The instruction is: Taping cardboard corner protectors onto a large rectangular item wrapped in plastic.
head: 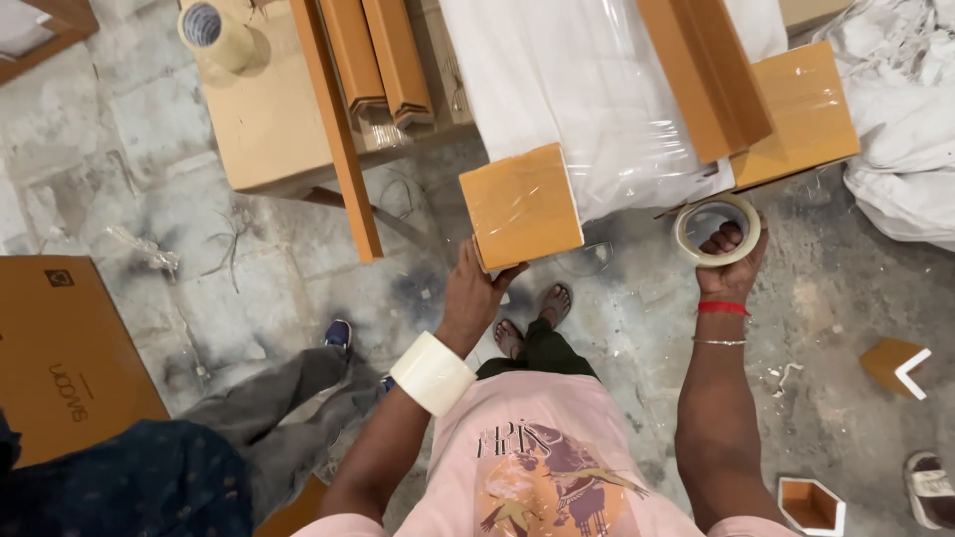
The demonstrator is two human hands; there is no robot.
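A long white package (pixel 587 89) wrapped in clear film lies ahead of me, with brown cardboard caps on its near corners. My left hand (pixel 471 293) grips the underside of the left cardboard cap (pixel 520 206). A second roll of tape (pixel 432 373) sits around my left forearm like a cuff. My right hand (pixel 728 261) holds a roll of clear tape (pixel 716 229) with the fingers through its core, just below the right cardboard cap (pixel 806 114).
A cardboard box (pixel 269 109) at the back left carries another tape roll (pixel 214 35) and brown edge strips (pixel 383 60). A flat carton (pixel 60 348) lies at left. Another person's legs (pixel 279 408) stand beside me. Small corner pieces (pixel 895 363) lie on the concrete floor.
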